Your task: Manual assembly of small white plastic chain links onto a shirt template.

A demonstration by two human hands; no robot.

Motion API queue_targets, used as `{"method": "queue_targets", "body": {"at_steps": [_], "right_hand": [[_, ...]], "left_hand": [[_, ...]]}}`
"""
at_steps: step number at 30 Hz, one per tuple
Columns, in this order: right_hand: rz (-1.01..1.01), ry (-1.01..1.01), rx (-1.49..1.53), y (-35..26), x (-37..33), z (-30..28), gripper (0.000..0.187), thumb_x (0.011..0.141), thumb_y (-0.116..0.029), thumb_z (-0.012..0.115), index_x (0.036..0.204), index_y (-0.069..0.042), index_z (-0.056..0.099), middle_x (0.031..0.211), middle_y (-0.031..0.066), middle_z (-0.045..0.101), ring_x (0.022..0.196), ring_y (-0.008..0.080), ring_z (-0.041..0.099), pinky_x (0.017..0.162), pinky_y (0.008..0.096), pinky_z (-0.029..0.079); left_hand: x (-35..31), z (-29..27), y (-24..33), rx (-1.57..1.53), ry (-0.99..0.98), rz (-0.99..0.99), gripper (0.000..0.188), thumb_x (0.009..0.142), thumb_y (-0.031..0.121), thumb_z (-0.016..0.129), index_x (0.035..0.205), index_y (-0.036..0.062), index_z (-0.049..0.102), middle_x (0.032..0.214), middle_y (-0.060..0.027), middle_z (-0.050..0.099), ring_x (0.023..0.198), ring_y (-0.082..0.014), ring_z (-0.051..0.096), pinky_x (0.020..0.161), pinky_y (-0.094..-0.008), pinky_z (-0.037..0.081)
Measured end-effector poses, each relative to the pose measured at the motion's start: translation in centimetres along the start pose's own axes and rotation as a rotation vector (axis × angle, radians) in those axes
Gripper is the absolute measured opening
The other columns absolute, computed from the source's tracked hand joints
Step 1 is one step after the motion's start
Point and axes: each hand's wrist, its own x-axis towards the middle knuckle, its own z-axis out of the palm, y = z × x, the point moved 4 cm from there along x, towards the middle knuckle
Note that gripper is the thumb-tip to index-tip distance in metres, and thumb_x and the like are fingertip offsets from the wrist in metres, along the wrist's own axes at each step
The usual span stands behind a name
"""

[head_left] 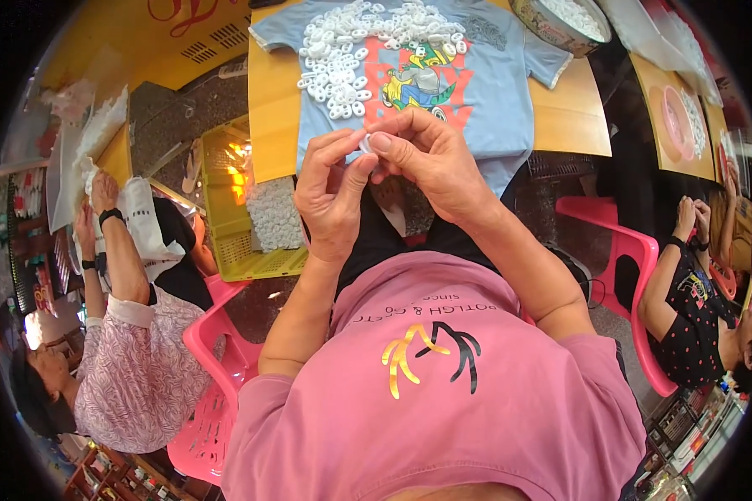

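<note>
My left hand [330,196] and my right hand [426,154] meet in front of me, just short of the table's near edge. Between their fingertips they pinch a small white plastic piece [365,144], partly hidden by the fingers. Beyond them a light blue T-shirt [497,113] with a printed cartoon lies spread over the wooden table [271,108]. Heaped on its upper left and top are many small white oval pieces [334,63], with holes showing in them.
A round tin [551,33] of white pieces stands at the far right. Left of my legs is a yellow crate [217,200] beside more white pieces [276,217]. Pink chairs [213,334] flank me. People work at left [142,367] and right [685,326], near a pink basin [670,125].
</note>
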Motion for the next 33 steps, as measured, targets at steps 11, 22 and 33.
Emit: {"method": "queue_targets", "body": {"at_steps": [11,22,33], "right_hand": [[-0.101,0.027,-0.129,-0.4,0.0,0.1,0.020,0.093,-0.014,0.066,0.107,-0.002,0.062,0.093,0.0044,0.065,0.077,0.0100,0.061,0.069,0.0244,0.052],[-0.065,-0.038,-0.111,0.2,-0.5,1.5,0.056,0.092,-0.014,0.067,0.137,-0.007,0.035,0.092,0.0027,0.064,0.075,0.0062,0.056,0.063,0.0201,0.043],[0.001,-0.149,-0.028,0.3,-0.7,1.9,0.074,0.091,-0.008,0.066,0.150,-0.011,0.021,0.098,0.0073,0.063,0.094,0.0120,0.062,0.082,0.0277,0.051]], "left_hand": [[-0.2,0.6,-1.2,-0.150,-0.035,-0.118,0.029,0.103,0.026,0.048,0.117,0.0013,0.052,0.116,-0.0079,0.051,0.106,-0.0148,0.050,0.093,-0.0279,0.039],[-1.1,1.9,-1.6,-0.441,-0.082,-0.370,0.081,0.094,0.064,0.041,0.136,-0.0047,0.044,0.136,-0.0123,0.047,0.118,-0.0192,0.050,0.096,-0.0315,0.041],[-1.5,1.9,-0.4,-0.520,-0.065,-0.264,0.060,0.100,0.052,0.042,0.116,-0.0020,0.060,0.131,-0.0117,0.049,0.105,-0.0163,0.053,0.082,-0.0266,0.045]]}}
